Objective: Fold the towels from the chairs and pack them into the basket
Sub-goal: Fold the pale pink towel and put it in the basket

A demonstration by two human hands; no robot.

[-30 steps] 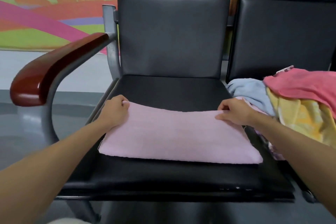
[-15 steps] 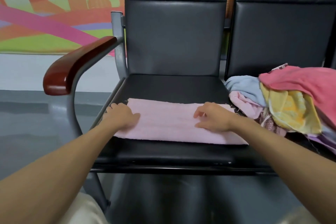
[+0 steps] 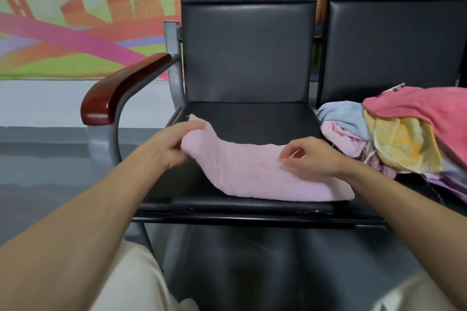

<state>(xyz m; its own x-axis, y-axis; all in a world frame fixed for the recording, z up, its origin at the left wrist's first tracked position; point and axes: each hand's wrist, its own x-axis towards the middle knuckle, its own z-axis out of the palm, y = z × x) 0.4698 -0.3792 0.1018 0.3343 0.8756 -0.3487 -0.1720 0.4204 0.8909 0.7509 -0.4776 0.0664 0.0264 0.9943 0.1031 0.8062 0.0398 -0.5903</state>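
The left end of the pink towel (image 3: 252, 171), flat a moment ago, rises off the seat (image 3: 252, 118), its edge pinched by the left hand (image 3: 166, 145). The right hand (image 3: 310, 159) rests loose-fingered on the towel, gripping nothing. Bare seat lies behind; the towel pile (image 3: 404, 139) crowds its right end.

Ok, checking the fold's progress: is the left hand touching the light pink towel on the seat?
Touching. The head view shows the left hand pinching the raised left end of the light pink towel, fingers curled over its edge.
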